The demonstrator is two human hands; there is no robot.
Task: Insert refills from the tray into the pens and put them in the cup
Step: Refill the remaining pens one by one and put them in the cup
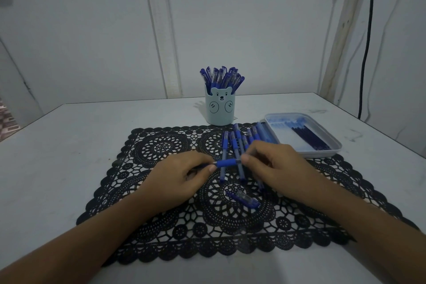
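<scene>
The left hand point(182, 175) pinches one end of a blue pen point(227, 163) and the right hand point(274, 163) pinches the other, holding it crosswise between them. It hangs on the near side of the cup point(220, 108), above loose pens point(234, 144).

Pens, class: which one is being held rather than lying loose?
The pen pinched between the left hand and right hand; it runs crosswise above the loose pens, which lie lengthwise on the mat.
</scene>
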